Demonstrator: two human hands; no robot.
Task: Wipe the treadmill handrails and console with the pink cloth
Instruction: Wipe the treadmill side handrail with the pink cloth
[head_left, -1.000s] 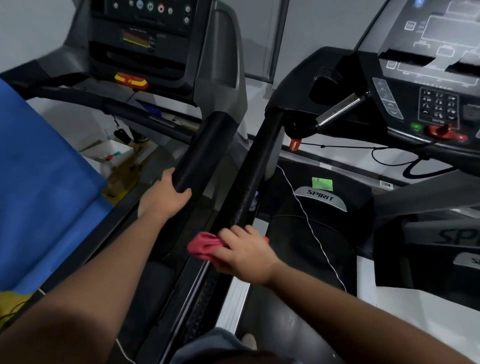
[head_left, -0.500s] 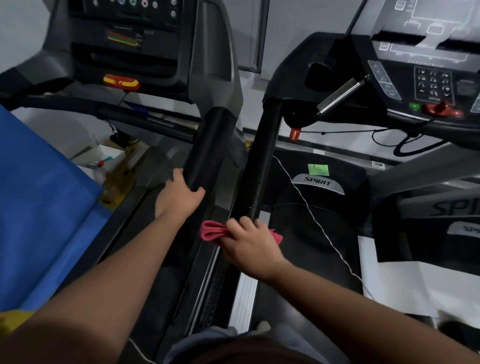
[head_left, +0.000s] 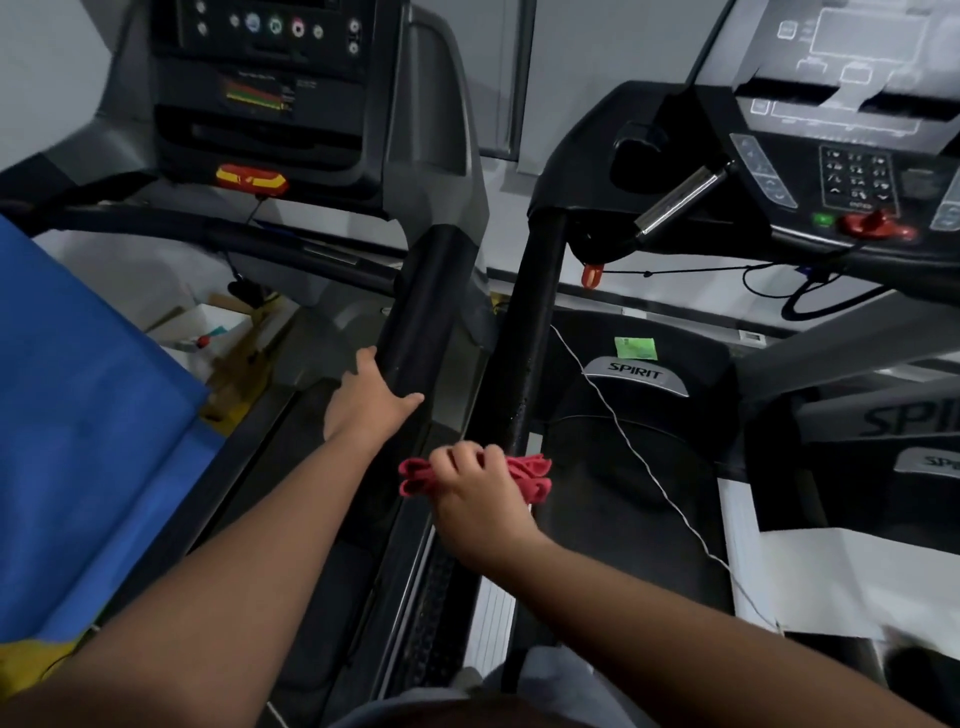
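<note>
right hand grips crumpled pink cloth | left hand wraps round padded handrail

The word "SPIRIT" stands in dark letters on a silver badge at the front of the right treadmill's motor cover, at about four o'clock from picture centre. On the frame further right, at three o'clock, large dark letters read "SPI" before the edge cuts them off. Below that, another silver badge shows "SP". The keypad on the right console carries small marks too blurred to read, as does the green sticker.
</note>
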